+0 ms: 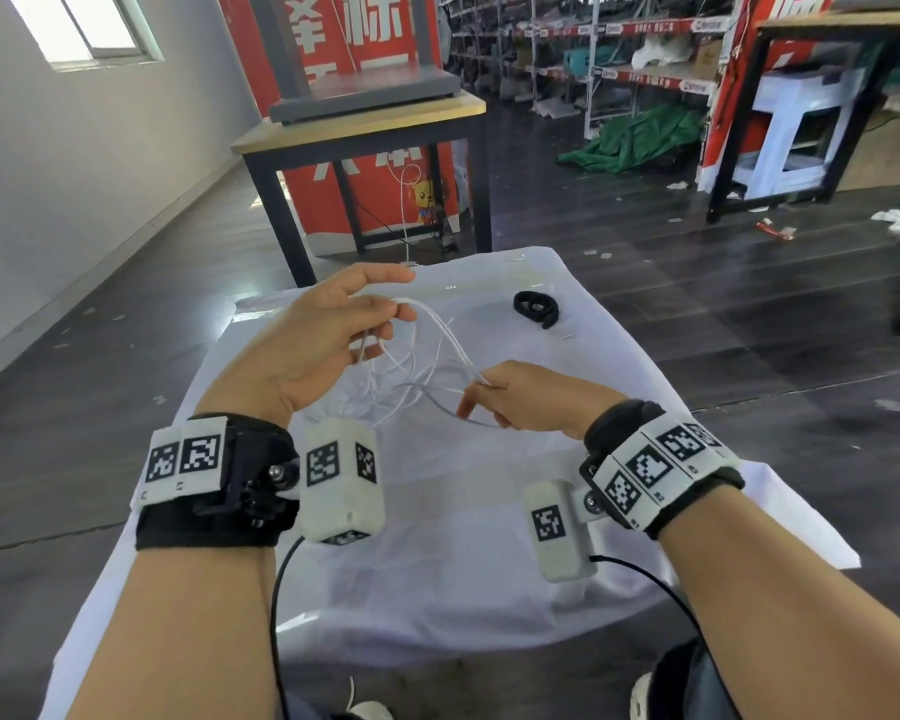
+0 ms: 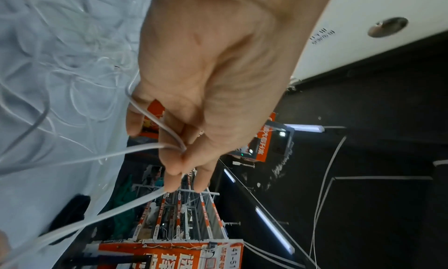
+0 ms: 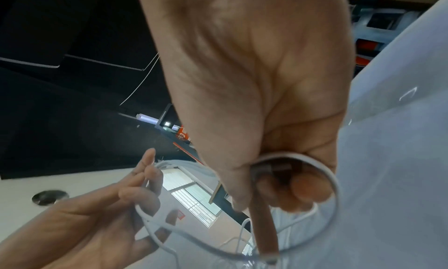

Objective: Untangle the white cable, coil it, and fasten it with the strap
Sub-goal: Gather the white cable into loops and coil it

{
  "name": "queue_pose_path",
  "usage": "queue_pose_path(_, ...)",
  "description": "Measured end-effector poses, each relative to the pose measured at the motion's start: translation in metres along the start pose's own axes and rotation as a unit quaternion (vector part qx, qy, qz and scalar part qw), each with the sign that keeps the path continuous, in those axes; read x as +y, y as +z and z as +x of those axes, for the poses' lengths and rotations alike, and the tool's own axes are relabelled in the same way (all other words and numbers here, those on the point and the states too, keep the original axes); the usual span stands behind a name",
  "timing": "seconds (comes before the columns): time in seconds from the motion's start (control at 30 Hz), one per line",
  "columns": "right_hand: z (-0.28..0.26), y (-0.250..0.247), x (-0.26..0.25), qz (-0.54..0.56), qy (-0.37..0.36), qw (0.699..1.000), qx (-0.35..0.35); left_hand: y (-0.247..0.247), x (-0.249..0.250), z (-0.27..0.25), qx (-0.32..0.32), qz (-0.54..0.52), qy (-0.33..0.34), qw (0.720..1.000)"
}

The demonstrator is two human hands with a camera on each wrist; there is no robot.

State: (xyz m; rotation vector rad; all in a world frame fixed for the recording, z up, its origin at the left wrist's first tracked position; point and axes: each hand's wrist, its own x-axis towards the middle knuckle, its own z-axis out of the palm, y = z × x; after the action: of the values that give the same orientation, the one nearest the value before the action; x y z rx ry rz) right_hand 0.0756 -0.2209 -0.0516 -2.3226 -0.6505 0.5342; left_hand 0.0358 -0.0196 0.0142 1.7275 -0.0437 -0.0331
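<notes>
Two hands hold a thin white cable [image 1: 440,337] in the air just above a counter covered with a white cloth [image 1: 489,537]. The left hand [image 1: 323,340] pinches several strands between thumb and fingertips, with its index finger stretched out free; the right hand [image 1: 526,397] is curled around a loop of the same cable. More of the cable lies below the hands in a loose tangle on the cloth, and because white runs over white, it is hard to tell how many crossings remain. Judging from this, pulling the hands apart now could cinch the tangle into a tight knot, and the left hand's light pinch could let strands slip and spring back into the pile. A dangling end might also drag off the counter's edge. The black strap [image 1: 536,308] lies curled on the cloth beyond the cable, toward the far right of the counter, untouched. Beyond the counter is a dark floor strewn with paper scraps, a wooden-topped table with black legs in front of a red printed sign, warehouse shelving, and a crumpled green sheet.
</notes>
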Motion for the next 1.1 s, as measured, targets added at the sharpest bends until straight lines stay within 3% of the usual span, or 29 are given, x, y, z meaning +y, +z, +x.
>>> queue_pose_path(0.23, 0.0, 0.0, -0.004, 0.042, -0.027, 0.997, -0.06, 0.011, 0.006, 0.008, 0.074, 0.005, 0.033, 0.997)
queue_pose_path(0.33, 0.004, 0.004, -0.002, 0.059, -0.014, 0.996, -0.06, 0.013, 0.006, 0.009, 0.086, 0.019, 0.045, 0.995)
queue_pose_path(0.4, 0.009, 0.009, 0.0, 0.13, -0.016, 0.991, -0.03, 0.014, 0.007, 0.008, 0.086, 0.014, 0.057, 0.995)
queue_pose_path(0.53, 0.018, 0.01, -0.004, 0.253, -0.054, 0.962, 0.084, 0.016, 0.014, 0.007, 0.086, -0.114, 0.061, 0.988)
queue_pose_path(0.73, 0.027, 0.017, -0.022, 0.28, -0.102, 0.947, 0.118, 0.019, 0.021, 0.009, 0.069, -0.339, 0.028, 0.938)
queue_pose_path(0.97, 0.035, 0.028, -0.039, 0.439, -0.156, 0.884, 0.046, 0.017, 0.023, 0.012, 0.067, -0.43, 0.017, 0.9)
queue_pose_path(1.1, 0.035, 0.03, -0.039, 0.385, -0.179, 0.905, 0.003, 0.009, 0.02, 0.012, 0.076, -0.446, 0.009, 0.892)
